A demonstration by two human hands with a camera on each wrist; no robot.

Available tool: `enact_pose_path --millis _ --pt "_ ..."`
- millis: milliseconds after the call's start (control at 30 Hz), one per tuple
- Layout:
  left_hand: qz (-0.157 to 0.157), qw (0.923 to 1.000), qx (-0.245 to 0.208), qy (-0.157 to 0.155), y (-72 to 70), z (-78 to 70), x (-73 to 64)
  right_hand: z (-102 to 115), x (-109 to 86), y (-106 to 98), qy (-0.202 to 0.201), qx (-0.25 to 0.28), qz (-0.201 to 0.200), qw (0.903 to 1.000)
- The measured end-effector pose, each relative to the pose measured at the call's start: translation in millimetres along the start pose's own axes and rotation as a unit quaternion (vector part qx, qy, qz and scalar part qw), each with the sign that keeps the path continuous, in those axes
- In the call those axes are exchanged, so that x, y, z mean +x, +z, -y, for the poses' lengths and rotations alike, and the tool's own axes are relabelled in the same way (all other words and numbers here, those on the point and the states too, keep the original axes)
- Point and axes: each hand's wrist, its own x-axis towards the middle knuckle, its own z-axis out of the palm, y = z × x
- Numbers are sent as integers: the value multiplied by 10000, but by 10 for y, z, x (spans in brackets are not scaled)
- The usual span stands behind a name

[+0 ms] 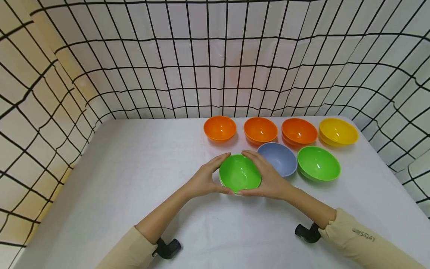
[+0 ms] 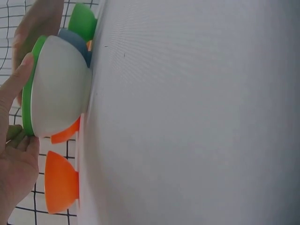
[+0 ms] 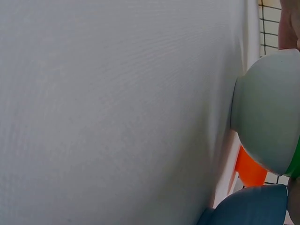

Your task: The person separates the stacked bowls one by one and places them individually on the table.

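Note:
In the head view a green bowl point(image 1: 239, 172) sits nested in a white bowl point(image 2: 61, 86), whose outside shows in both wrist views. My left hand point(image 1: 208, 178) grips the green bowl's rim from the left, thumb at the near side and fingers at the far side. From the right, my right hand point(image 1: 268, 178) holds the same rim in a matching curve, its thumb tip close to the left one. The white bowl's foot is at the tabletop in the right wrist view. A blue-grey bowl point(image 1: 280, 160) stands right beside the right hand's fingers.
Behind are three orange bowls point(image 1: 220, 129) in a row and a yellow bowl point(image 1: 338, 132) at its right end. Another green bowl point(image 1: 319, 163) stands right of the blue-grey one. A black grid point(image 1: 208, 67) over white cloth walls the back and sides of the white table point(image 1: 215, 231).

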Motion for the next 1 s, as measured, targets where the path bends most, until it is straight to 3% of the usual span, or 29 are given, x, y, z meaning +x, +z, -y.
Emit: enact_pose_path --millis 600,1000 --pt "-26 9999 -117 31 5 -7 -3 69 51 13 609 -473 572 9954" --pt "-3 9998 -213 -35 15 -7 3 81 58 10 452 -601 636 9951"
